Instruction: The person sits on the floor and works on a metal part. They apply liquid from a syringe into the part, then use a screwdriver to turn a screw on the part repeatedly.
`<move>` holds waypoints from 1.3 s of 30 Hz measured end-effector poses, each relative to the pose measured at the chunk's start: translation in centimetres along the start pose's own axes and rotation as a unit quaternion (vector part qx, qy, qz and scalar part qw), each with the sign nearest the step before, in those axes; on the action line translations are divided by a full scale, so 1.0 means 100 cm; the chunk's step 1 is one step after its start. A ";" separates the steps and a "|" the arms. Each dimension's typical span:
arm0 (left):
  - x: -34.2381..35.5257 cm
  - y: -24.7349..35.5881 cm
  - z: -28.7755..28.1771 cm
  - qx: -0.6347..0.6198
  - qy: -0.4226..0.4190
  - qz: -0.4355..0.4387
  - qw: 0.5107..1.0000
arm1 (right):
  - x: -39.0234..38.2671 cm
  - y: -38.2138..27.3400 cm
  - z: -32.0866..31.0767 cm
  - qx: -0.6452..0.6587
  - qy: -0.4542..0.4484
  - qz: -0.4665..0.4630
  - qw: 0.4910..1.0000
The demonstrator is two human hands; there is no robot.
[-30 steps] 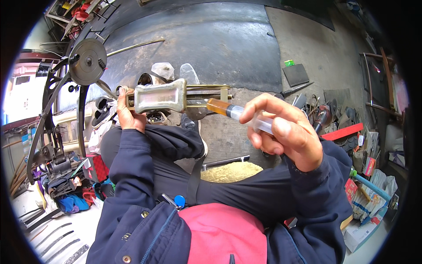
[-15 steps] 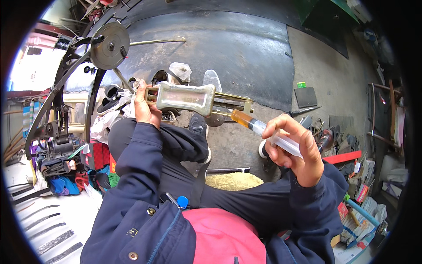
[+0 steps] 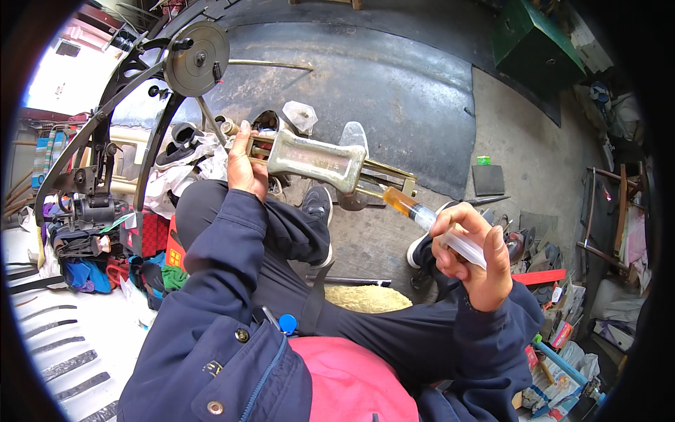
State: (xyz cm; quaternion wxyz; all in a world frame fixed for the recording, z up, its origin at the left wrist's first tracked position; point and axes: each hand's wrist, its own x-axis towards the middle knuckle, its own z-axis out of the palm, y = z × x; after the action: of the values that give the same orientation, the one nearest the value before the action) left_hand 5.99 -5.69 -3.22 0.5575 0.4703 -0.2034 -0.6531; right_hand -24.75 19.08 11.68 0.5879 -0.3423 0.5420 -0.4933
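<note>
My left hand [image 3: 247, 167] is closed around the left end of a worn metal tool [image 3: 316, 160] with a cast grey-green body and long brass-coloured rods. The tool is held in the air above my knees, tilted down toward the right. In my right hand [image 3: 467, 250] is a clear plastic syringe [image 3: 399, 202] with amber liquid in its front half. Fingers and thumb wrap its rear part. The syringe's tip points left at the rods near the tool's right end; whether it touches them I cannot tell.
A black hand-cranked machine with a round wheel [image 3: 197, 58] stands at the left. Shoes and white plastic bags [image 3: 193, 158] lie beside it. A yellowish fluffy pad [image 3: 369, 298] is below my hands. At the right are a green box [image 3: 538, 46] and a red bar [image 3: 539, 276].
The tool and syringe have shifted slightly right and down in the picture along with my hands. The whole surroundings have shifted too, with more of the green box showing.
</note>
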 end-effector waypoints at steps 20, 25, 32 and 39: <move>0.004 -0.002 -0.002 0.000 -0.010 0.004 1.000 | -0.011 0.001 -0.009 0.028 0.038 -0.010 0.999; 0.001 0.000 0.000 0.007 -0.012 0.003 1.000 | -0.015 0.001 -0.012 0.021 0.042 -0.007 0.999; -0.001 0.000 0.002 0.003 -0.007 0.007 1.000 | -0.018 -0.006 -0.017 0.013 0.019 -0.033 0.999; 0.001 0.000 0.002 -0.003 -0.003 0.008 1.000 | -0.023 -0.009 -0.016 -0.018 0.038 -0.018 0.999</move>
State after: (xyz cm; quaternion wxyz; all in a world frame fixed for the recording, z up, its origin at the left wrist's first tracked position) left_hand 5.84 -5.82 -3.23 0.5635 0.4651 -0.2071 -0.6505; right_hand -26.38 21.21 12.93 0.5517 -0.3436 0.5665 -0.5067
